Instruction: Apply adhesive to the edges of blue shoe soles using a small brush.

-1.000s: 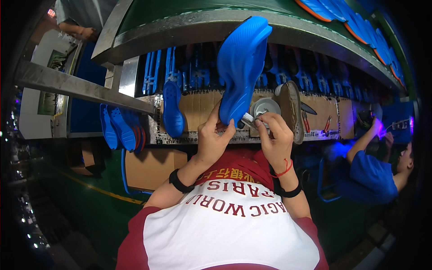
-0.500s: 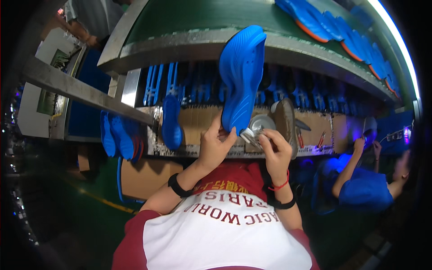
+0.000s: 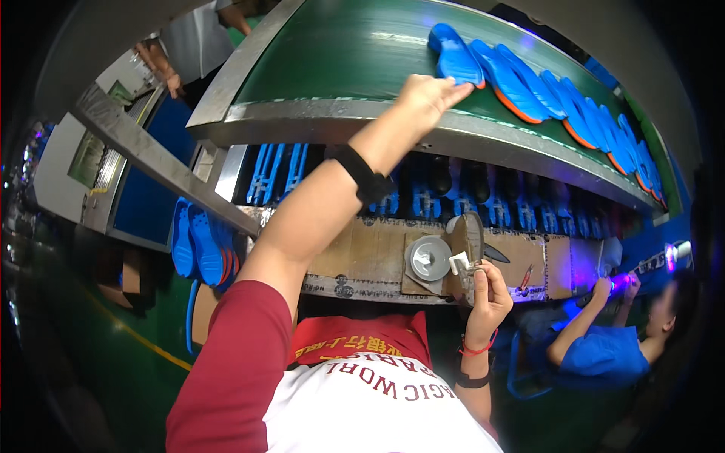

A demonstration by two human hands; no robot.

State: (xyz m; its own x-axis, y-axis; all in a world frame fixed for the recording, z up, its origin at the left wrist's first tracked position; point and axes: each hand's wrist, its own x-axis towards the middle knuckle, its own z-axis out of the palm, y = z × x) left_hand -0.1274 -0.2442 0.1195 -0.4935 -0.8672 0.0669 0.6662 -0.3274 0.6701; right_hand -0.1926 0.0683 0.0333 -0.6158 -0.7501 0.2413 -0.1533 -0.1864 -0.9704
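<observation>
My left hand (image 3: 429, 98) reaches over the green conveyor belt (image 3: 332, 60), its fingers closed on the near end of a blue shoe sole (image 3: 455, 54). An orange edge shows at that end, and the sole lies on the belt. Lower right, above the workbench edge, my right hand (image 3: 489, 298) pinches a small brush-like tool (image 3: 461, 263) with a flat white end; its exact kind is hard to make out. Beside it on the cardboard-covered bench (image 3: 355, 253) stands a round grey bowl (image 3: 430, 257). A brown shoe (image 3: 468, 234) is just behind the tool.
More blue soles (image 3: 521, 83) with orange edges line the belt rightward. Blue racks (image 3: 461, 200) stand under the metal belt frame (image 3: 302, 113). Red-handled pliers (image 3: 526, 277) lie on the bench. A person in blue (image 3: 604, 355) works at right; another person (image 3: 192, 45) stands far left.
My left hand has gone from the bench up and away to the belt, carrying the blue sole. My right hand has moved slightly right and down, still holding the small tool.
</observation>
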